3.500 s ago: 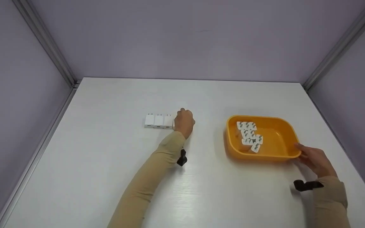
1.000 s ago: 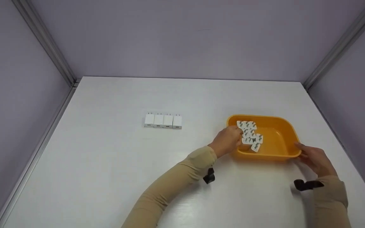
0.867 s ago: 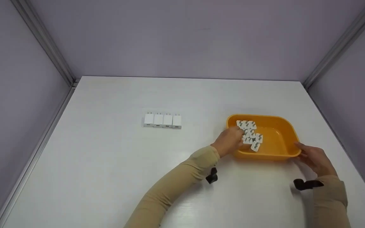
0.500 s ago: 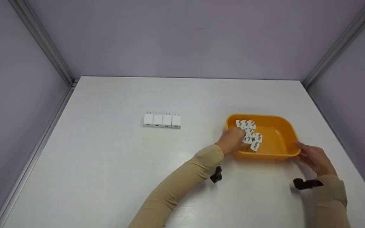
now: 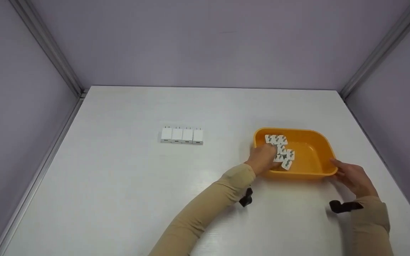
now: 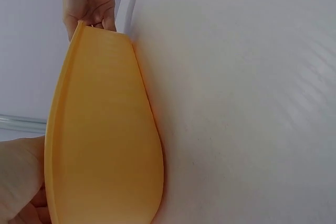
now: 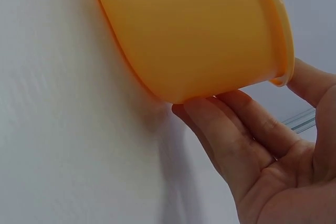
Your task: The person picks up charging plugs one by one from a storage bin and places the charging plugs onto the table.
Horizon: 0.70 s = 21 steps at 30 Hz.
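A person in tan sleeves (image 5: 205, 206) works with two bare hands at a white table (image 5: 119, 177), seen from above. A yellow-orange tray (image 5: 308, 156) sits on the table's right half, with a cluster of white plug adapters (image 5: 277, 139) bunched in its left side, prongs facing up. The left hand (image 5: 263, 156) reaches over the tray's left rim, its fingers bent down among the adapters; the fingertips are hidden, so whether they pinch one cannot be told. The right hand (image 5: 353, 177) grips the tray's near right corner; the right wrist view shows the thumb at the rim and the fingers pressed against the outer wall. Left of the tray and well apart from it, four more adapters (image 5: 177, 135) lie flat on the table in a straight side-by-side row, prongs pointing toward the pale lilac back wall (image 5: 208, 42) and a small dark slot on each near end. A black device (image 5: 345, 207) sticks out from the right wrist, and a similar black piece (image 5: 246, 198) shows beside the left. Grey metal posts (image 5: 52, 46) line the corners.
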Available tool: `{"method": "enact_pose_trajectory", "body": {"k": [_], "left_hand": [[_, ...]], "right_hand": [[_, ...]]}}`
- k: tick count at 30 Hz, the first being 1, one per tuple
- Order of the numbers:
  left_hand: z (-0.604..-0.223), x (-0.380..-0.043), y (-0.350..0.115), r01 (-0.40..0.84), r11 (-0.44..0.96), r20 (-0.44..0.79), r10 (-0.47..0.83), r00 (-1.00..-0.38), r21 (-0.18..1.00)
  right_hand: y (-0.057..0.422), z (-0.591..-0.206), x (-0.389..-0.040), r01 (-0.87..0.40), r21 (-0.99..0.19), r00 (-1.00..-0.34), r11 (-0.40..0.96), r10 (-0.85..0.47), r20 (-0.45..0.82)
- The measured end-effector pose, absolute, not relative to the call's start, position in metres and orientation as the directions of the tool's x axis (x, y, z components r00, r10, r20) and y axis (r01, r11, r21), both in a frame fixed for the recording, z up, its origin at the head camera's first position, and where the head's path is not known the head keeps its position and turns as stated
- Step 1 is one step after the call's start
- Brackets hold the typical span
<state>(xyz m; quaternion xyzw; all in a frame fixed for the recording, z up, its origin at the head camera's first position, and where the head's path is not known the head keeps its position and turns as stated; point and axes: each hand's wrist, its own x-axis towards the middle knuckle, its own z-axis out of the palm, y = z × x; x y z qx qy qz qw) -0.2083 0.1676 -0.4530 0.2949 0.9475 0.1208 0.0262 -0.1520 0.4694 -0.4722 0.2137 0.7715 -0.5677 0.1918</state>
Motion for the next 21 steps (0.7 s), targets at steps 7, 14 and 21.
{"method": "enact_pose_trajectory", "body": {"k": [7, 14, 21], "left_hand": [[-0.4549, -0.2086, 0.1681, 0.561, 0.792, 0.049, 0.567, -0.822, 0.241], [-0.4567, -0.2086, 0.1681, 0.553, 0.789, 0.044, 0.563, -0.825, 0.266], [-0.4543, -0.2079, 0.1672, 0.548, 0.790, 0.032, 0.562, -0.827, 0.275]], "right_hand": [[0.4708, -0.4727, -0.1480, 0.518, -0.829, -0.855, 0.213, 0.089, -0.511], [0.4700, -0.4727, -0.1494, 0.528, -0.824, -0.849, 0.206, 0.095, -0.520], [0.4683, -0.4723, -0.1504, 0.537, -0.815, -0.843, 0.215, 0.099, -0.529]]}}
